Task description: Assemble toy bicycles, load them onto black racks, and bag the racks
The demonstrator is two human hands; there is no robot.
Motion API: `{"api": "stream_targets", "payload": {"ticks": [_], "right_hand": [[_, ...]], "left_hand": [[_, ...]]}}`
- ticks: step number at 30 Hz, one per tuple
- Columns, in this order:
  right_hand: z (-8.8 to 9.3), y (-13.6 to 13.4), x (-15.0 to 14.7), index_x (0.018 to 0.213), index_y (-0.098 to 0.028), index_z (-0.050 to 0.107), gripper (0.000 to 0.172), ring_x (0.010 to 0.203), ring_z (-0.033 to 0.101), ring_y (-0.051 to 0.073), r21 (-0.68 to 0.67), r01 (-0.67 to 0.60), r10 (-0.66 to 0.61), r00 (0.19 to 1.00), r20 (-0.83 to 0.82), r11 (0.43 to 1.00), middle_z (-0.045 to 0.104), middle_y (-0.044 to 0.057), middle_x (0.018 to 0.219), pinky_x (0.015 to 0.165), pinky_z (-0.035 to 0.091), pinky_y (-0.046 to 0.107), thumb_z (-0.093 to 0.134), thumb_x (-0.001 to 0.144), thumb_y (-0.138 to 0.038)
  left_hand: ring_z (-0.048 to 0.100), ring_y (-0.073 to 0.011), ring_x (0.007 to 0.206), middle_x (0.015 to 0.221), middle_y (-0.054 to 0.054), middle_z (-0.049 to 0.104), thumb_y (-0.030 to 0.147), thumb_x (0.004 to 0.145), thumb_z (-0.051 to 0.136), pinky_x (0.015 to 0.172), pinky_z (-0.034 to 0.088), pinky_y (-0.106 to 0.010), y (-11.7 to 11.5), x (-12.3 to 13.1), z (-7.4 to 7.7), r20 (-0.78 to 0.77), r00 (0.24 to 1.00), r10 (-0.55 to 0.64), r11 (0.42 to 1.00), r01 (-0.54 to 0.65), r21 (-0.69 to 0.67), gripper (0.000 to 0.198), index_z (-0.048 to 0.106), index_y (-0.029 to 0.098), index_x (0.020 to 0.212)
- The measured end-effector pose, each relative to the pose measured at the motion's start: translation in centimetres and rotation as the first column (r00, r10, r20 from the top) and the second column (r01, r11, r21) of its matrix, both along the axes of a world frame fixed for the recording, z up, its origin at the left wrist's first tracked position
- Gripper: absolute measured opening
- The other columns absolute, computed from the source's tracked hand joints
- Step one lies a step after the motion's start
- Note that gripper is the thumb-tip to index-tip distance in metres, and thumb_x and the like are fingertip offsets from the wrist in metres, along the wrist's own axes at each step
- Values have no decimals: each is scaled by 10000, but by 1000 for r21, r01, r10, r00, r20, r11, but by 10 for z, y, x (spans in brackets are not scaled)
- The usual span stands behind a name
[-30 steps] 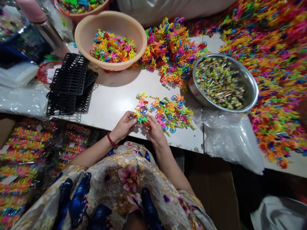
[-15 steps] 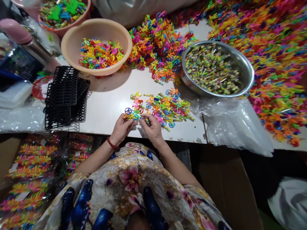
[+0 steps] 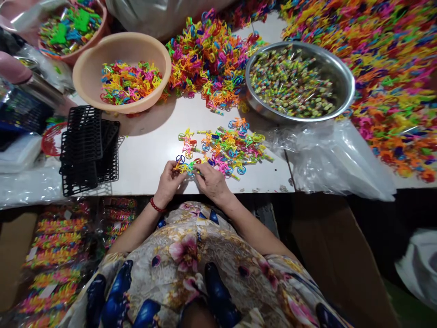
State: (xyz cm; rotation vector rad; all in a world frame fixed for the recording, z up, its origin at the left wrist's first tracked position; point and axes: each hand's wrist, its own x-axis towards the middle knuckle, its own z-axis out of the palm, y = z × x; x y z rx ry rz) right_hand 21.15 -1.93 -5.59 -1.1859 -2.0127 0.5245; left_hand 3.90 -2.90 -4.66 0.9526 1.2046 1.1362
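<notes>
My left hand point(image 3: 170, 181) and my right hand point(image 3: 211, 181) meet at the near edge of the white table point(image 3: 150, 150). Together they pinch a small multicoloured plastic toy bicycle point(image 3: 186, 166) with a blue wheel on its left end. Just beyond my fingers lies a small pile of the same toy bicycles point(image 3: 225, 146). A red bead bracelet circles my left wrist.
A peach basin point(image 3: 87, 79) with colourful parts sits far left, a steel bowl point(image 3: 341, 77) of small pieces far right. Big heaps of plastic parts point(image 3: 392, 68) cover the back and right. Black plastic grids point(image 3: 88, 146) lie at left, clear bags point(image 3: 334, 159) at right. Packed bags point(image 3: 51, 246) sit below left.
The view has tilted, so everything sits lower and more left. My hands turned the toy bicycle, and its blue wheel now sticks out at the left.
</notes>
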Motion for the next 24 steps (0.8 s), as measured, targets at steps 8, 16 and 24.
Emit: {"api": "stream_targets", "payload": {"ticks": [8, 16, 24], "right_hand": [[-7, 1, -1, 1048, -198, 591, 159, 924, 640, 227, -56, -23, 26, 998, 58, 998, 671, 96, 975, 795, 527, 337, 465, 958, -162], [-9, -1, -7, 1008, -193, 573, 153, 917, 622, 253, -128, 48, -38, 996, 81, 991, 654, 120, 962, 797, 508, 361, 429, 958, -182], [-3, 2, -11, 936, -222, 578, 108, 896, 616, 232, -342, 92, -130, 988, -89, 935, 668, 77, 919, 847, 479, 357, 476, 940, -260]], "left_hand": [[488, -89, 588, 739, 26, 573, 434, 833, 686, 560, 408, -215, 7, -7, 7, -418, 907, -59, 991, 102, 82, 273, 606, 185, 913], [483, -100, 577, 638, 52, 551, 366, 828, 669, 590, 381, -231, 2, 0, 12, -649, 753, 113, 988, -15, 155, 198, 578, 190, 809], [537, -119, 651, 723, 23, 606, 327, 830, 641, 633, 416, -246, -2, 8, 13, -629, 764, 146, 989, -120, 84, 150, 569, 196, 812]]}}
